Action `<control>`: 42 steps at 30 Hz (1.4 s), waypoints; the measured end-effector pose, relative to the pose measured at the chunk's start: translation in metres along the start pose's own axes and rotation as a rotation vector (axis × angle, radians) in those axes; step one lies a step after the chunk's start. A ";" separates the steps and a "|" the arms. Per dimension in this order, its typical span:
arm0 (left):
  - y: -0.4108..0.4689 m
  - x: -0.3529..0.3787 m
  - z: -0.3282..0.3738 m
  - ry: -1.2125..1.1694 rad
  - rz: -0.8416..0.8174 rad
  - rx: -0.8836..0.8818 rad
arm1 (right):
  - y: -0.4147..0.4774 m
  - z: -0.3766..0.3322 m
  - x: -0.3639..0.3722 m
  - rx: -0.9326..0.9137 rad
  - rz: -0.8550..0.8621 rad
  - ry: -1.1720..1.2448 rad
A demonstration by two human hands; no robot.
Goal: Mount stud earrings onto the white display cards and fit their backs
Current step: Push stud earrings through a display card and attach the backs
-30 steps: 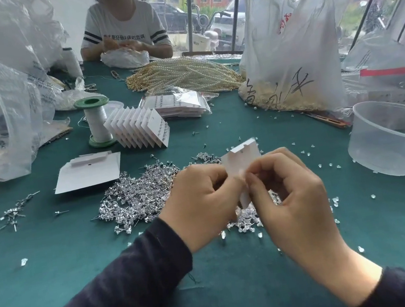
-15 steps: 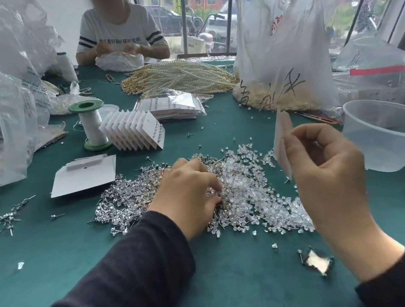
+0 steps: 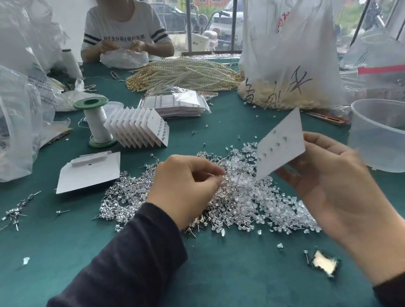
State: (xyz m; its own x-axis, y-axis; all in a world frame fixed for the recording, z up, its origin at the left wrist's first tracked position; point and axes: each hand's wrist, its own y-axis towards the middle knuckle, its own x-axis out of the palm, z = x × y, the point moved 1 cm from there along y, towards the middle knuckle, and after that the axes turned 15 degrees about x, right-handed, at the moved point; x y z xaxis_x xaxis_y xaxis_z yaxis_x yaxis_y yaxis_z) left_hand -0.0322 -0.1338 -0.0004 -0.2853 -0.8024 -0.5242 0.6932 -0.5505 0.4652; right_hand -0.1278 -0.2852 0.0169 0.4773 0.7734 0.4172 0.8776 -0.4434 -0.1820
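Right hand (image 3: 332, 186) holds card (image 3: 282, 146) edge, clear above studs (image 3: 242, 197).

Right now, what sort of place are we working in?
Probably a small jewellery-packing workshop: a heap of loose studs and clear backs on a green table, a row of filled cards, and bundled pearl strands by a second worker.

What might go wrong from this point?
Held tilted in the right hand, the white card shows bare-looking posts that may slip out. The left hand pinches where loose studs and clear backs mix, so it may lift the wrong piece or scatter some.
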 end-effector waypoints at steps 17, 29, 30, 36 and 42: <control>-0.010 0.008 0.034 -0.200 0.233 0.377 | -0.014 0.023 0.021 0.390 -0.398 0.126; -0.010 0.007 0.032 -0.244 0.218 0.279 | -0.015 0.024 0.023 0.423 -0.422 0.157; -0.010 0.007 0.033 -0.237 0.213 0.278 | -0.015 0.024 0.023 0.422 -0.423 0.158; -0.009 0.006 0.032 -0.234 0.193 0.250 | -0.015 0.024 0.024 0.408 -0.400 0.141; -0.009 0.006 0.031 -0.239 0.143 0.208 | -0.015 0.026 0.024 0.410 -0.394 0.120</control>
State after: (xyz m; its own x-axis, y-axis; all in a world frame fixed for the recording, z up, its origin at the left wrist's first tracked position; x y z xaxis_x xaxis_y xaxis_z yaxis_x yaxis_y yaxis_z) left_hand -0.0606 -0.1403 0.0141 -0.3590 -0.8927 -0.2723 0.5946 -0.4436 0.6706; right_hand -0.1279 -0.2480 0.0067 0.1240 0.7769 0.6173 0.9449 0.0975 -0.3126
